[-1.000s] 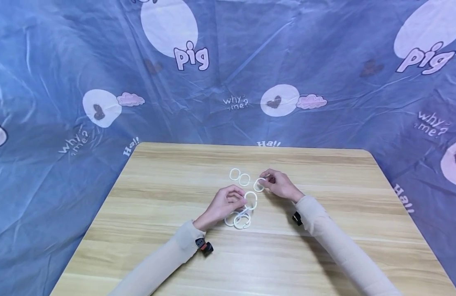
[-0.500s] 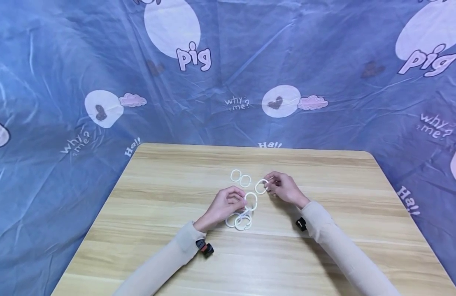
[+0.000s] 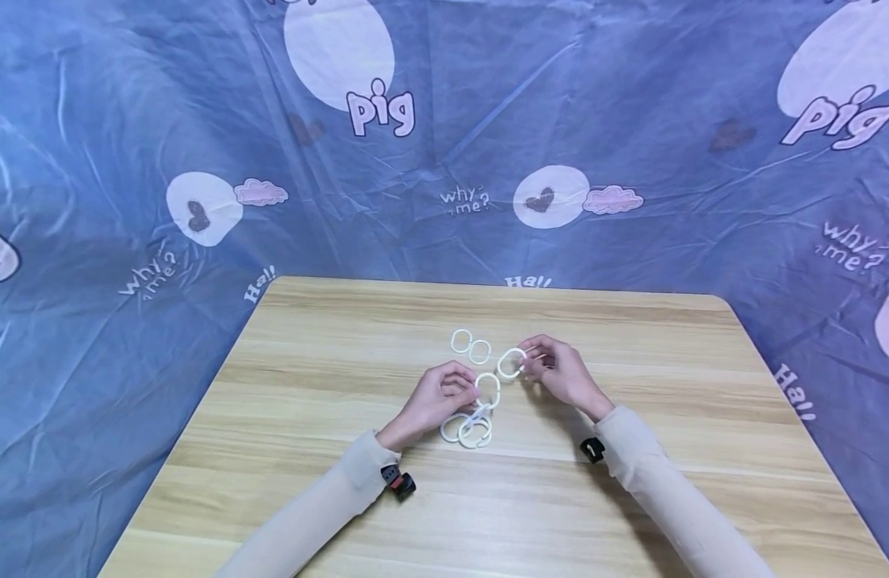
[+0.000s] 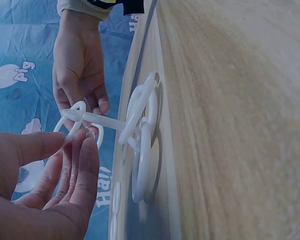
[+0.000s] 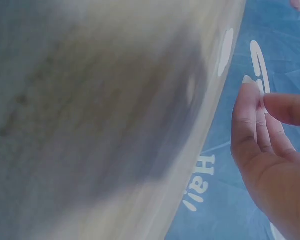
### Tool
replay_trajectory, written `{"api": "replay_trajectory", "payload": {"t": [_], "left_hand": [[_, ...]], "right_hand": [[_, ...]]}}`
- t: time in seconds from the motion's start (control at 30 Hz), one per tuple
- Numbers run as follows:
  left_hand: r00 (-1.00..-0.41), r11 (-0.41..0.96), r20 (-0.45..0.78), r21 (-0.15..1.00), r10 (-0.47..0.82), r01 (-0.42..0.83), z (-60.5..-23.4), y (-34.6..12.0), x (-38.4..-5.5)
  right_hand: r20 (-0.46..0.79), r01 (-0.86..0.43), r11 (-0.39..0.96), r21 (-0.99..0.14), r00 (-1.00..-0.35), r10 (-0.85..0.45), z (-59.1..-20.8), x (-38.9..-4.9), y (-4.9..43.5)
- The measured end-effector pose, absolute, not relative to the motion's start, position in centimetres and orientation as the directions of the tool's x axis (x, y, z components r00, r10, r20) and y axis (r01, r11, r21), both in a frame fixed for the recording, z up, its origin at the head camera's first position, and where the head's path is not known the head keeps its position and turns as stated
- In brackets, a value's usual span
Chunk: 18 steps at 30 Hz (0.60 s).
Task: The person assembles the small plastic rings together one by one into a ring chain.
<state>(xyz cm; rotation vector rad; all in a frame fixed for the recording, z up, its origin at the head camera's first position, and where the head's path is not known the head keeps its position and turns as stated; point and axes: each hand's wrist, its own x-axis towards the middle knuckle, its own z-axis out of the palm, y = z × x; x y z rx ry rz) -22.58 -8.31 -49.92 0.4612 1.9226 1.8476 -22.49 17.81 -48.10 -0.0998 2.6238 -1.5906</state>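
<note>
My left hand (image 3: 439, 396) pinches a white plastic ring (image 3: 498, 391) between thumb and fingertips. From that ring hang more linked white rings (image 4: 144, 135), their lower ones down at the table. Slightly farther off and to the right, my right hand (image 3: 560, 371) pinches a separate white ring (image 3: 502, 374) by its right side. A gap shows in this ring's outline near the fingers. In the head view the two held rings are close to each other, the right one behind the left. The right wrist view shows thumb and forefinger meeting on the ring (image 5: 260, 60).
Two loose white rings, one (image 3: 461, 341) left of the other (image 3: 480, 352), lie on the wooden table (image 3: 329, 345) beyond the hands. A blue printed cloth (image 3: 416, 233) hangs behind the table and along its sides.
My right hand has drawn slightly right and toward me with its ring, which has turned so that its gap shows. The left hand keeps its hold on the linked rings, almost unmoved.
</note>
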Motion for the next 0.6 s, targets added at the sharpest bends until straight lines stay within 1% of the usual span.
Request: {"api": "replay_trajectory", "payload": {"t": [0.1, 0.37, 0.6], "left_hand": [[-0.846, 0.041, -0.064, 0.998, 0.529, -0.050, -50.0, -8.3, -22.7], [-0.853, 0.063, -0.062, 0.997, 0.518, -0.034, -50.0, -8.5, -22.8], [-0.858, 0.063, -0.084, 0.996, 0.507, -0.060, -49.8, -8.3, -22.5]], "right_hand": [[-0.021, -0.021, 0.454, -0.891, -0.996, -0.088, -47.7, -22.1, 17.7], [0.027, -0.068, 0.401, -0.913, -0.994, -0.108, -46.7, -21.6, 17.2], [0.070, -0.126, 0.369, -0.921, -0.984, -0.163, -46.5, -21.1, 17.0]]}}
